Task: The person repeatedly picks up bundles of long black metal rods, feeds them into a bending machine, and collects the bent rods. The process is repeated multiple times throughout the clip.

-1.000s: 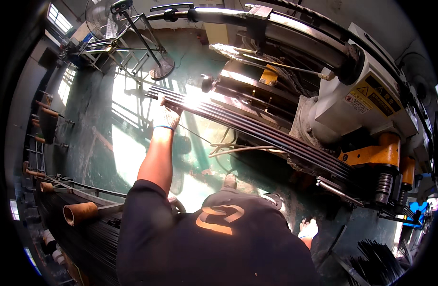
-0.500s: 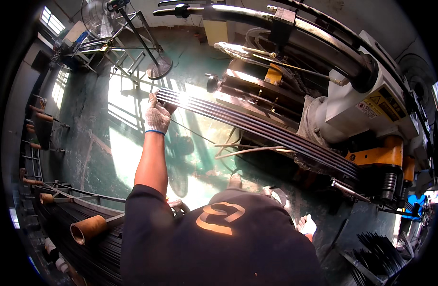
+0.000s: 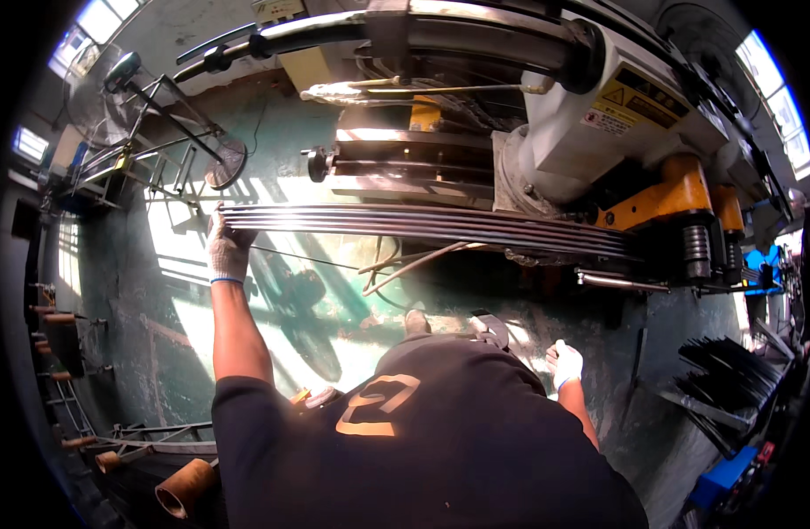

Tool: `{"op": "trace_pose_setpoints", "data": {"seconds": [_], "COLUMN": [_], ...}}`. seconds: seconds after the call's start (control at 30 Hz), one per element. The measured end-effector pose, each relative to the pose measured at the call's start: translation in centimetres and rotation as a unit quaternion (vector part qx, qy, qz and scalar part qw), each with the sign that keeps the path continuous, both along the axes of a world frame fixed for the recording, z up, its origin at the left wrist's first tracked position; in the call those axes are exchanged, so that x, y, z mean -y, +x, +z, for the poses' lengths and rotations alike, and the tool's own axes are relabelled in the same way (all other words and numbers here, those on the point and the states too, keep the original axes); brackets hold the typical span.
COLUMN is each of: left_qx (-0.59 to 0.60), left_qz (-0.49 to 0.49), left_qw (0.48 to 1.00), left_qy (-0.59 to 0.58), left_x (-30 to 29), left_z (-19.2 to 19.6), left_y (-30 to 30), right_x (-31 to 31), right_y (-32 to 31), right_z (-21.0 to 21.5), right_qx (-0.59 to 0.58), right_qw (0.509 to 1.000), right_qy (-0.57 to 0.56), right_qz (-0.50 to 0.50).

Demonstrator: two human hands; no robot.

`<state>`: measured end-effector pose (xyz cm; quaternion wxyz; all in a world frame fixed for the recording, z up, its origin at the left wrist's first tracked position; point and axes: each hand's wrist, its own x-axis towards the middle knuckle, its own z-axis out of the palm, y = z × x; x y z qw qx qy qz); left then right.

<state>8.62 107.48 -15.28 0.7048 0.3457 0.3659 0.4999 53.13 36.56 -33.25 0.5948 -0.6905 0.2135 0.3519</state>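
Observation:
Several long, thin metal tubes (image 3: pixel 405 222) lie side by side, running nearly level from my left hand to the machine's orange-armed head (image 3: pixel 661 198). White knit glove on, my left hand (image 3: pixel 227 249) is closed around their left end. The tubes' right ends fade into dark shadow by the machine, so I cannot see what they rest in. Beside my right hip, my right hand (image 3: pixel 564 363), also in a white glove, is curled closed, apart from the tubes. Nothing shows in it.
The large machine (image 3: pixel 599 106) has a hose (image 3: pixel 414 273) hanging below the tubes. A pedestal fan (image 3: pixel 224 163) stands on the green floor at far left. Dark rods (image 3: pixel 731 379) fill a rack at right. Brown cardboard rolls (image 3: pixel 186 487) sit at lower left.
The view has turned, so the tubes now look level instead of sloping down to the right. My left hand still grips them. The right hand shows more fully.

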Motion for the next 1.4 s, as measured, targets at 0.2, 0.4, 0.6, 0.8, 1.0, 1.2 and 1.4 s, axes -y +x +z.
{"op": "trace_pose_setpoints", "data": {"seconds": [0.2,0.4,0.6,0.8,1.0,1.2,1.4], "left_qx": [-0.095,-0.021,0.018,-0.001,-0.072,-0.046,0.041], "left_qz": [0.023,0.095,0.041,-0.032,-0.058,-0.061,0.198], "left_qw": [0.995,0.995,0.999,0.999,0.995,0.997,0.972], "left_qy": [-0.009,-0.021,-0.003,0.017,0.025,-0.007,-0.118], "left_x": [-1.7,-7.4,-8.4,-6.1,-4.0,-2.9,2.5], "left_z": [-0.1,-3.8,-5.7,-4.2,-2.4,-0.3,-0.4], "left_y": [-0.3,-0.7,-2.4,-2.8,-2.5,-2.7,0.6], "right_x": [0.2,-2.3,-2.2,-1.3,-0.8,-1.5,-0.9], "right_y": [-1.1,0.2,1.0,-0.1,0.5,2.5,7.0], "right_z": [-0.2,0.1,-1.2,-0.8,0.4,-1.6,-4.5], "right_qx": [0.029,0.028,0.042,0.074,0.034,0.084,0.171], "right_qw": [0.995,0.997,0.998,0.992,0.996,0.965,0.924], "right_qy": [-0.089,-0.061,-0.056,-0.086,-0.076,-0.207,-0.226], "right_qz": [-0.018,-0.035,-0.011,-0.061,-0.023,0.135,0.256]}}
